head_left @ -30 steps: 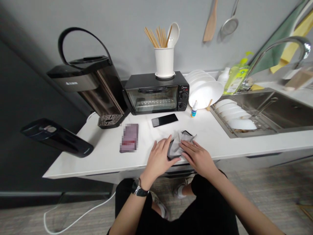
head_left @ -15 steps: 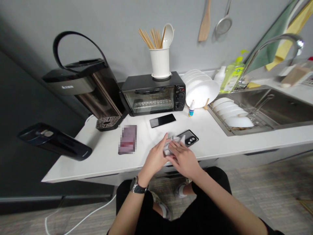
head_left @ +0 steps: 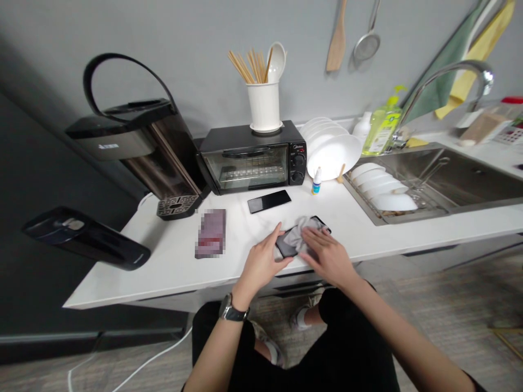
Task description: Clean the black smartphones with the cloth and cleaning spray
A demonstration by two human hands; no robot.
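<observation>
A dark-rimmed phone case (head_left: 285,249) lies on the counter in front of me. My left hand (head_left: 263,260) grips its left end between thumb and fingers. Bunched on top of the case is a thin grey cloth (head_left: 298,234), pressed down under the fingers of my right hand (head_left: 330,255). The cloth and right hand cover much of the case, including most of its camera end. Behind it rests a black phone (head_left: 269,202), screen up. A small white-and-blue bottle (head_left: 316,181) stands farther back to the right.
A toaster oven (head_left: 251,160) bears a white utensil holder (head_left: 264,106). Leftward are a drink dispenser (head_left: 163,158), a dark flask (head_left: 87,239) and a blurred-out purple item (head_left: 211,233). Rightward, plates (head_left: 337,152) stand beside the sink (head_left: 453,185), with bowls (head_left: 386,190) in its rack.
My right hand has slid the cloth rightward over the phone case, toward its camera end. The case's left end now shows beside my left hand.
</observation>
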